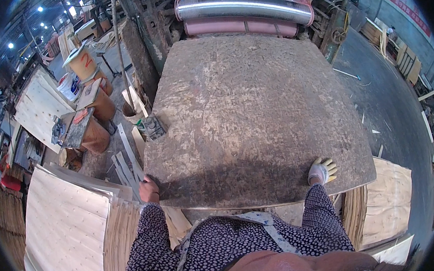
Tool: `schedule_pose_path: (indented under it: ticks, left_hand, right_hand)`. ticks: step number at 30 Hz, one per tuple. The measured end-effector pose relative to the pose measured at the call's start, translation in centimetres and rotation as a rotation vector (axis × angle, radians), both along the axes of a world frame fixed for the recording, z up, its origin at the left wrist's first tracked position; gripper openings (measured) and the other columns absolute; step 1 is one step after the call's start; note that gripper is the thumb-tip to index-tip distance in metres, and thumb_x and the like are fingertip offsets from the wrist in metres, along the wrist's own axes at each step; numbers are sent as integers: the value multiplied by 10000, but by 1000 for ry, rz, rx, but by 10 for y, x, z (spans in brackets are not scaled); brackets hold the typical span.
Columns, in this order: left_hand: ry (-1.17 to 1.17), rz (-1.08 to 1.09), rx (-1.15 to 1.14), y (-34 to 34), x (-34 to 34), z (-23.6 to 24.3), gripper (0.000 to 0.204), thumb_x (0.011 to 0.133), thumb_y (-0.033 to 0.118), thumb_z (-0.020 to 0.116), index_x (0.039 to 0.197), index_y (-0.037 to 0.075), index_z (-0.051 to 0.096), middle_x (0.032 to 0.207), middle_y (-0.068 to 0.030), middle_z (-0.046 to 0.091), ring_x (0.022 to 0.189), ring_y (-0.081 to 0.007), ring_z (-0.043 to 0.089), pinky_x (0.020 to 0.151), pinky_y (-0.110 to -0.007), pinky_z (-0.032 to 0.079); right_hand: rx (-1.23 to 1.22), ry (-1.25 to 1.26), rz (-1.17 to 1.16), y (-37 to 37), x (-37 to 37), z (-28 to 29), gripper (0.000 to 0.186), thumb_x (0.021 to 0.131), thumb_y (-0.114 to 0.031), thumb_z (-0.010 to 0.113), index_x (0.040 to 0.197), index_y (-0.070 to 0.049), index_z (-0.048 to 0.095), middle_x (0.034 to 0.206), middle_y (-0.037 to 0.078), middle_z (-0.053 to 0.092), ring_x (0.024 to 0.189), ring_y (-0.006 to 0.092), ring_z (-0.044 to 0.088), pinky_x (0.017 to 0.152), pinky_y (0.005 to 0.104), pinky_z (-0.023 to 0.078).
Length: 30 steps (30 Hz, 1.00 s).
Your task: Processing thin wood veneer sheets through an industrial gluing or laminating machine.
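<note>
A wide, worn, stained wooden board lies flat in front of me. My left hand, bare with a dark band at the wrist, is closed at the board's near left edge; its fingertips are partly hidden. Near the right corner my right hand rests on the surface in a pale glove with yellow fingers. Its fingers are spread and hold nothing. Beyond the board's far end lie a shiny metal roller and a pink roller.
Veneer stacks stand near left and near right. Left of the board are drums, a white bucket and loose wood strips. A handwheel sits by the rollers. Wood scraps lie on the right-hand floor.
</note>
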<state>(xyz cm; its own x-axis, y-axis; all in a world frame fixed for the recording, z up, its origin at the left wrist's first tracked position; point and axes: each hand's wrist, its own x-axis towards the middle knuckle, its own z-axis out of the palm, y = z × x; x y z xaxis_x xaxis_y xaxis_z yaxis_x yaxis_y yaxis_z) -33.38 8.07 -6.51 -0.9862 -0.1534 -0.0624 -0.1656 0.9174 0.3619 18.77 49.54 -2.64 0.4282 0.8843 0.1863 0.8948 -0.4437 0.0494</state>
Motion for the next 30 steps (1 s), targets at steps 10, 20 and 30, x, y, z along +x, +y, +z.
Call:
schedule_pose_path:
  ticks: [10,20,30]
  left_hand:
    - [-1,24,-9,2,0,1,631,972,574,374,1087,25,662,1090,-228,686,1043,-411,645,888,-512,497]
    - [-13,6,-14,2,1,4,623,972,572,379,1096,29,657,1089,-216,690,1040,-401,650,882,-510,500]
    - [-8,21,-18,2,0,3,629,975,577,372,1107,29,651,1093,-224,687,1045,-406,646,893,-505,496]
  right_hand:
    - [40,-17,7,4,2,-9,674,988,-544,393,1486,-90,395,1517,184,362,1416,370,317,1118,597,273]
    - [45,-12,-8,8,2,-12,679,982,-550,398,1492,-101,393,1526,181,358,1420,366,311,1119,599,266]
    - [50,-28,-6,8,5,-18,678,990,-551,379,1494,-99,394,1521,181,368,1417,361,319,1125,592,261]
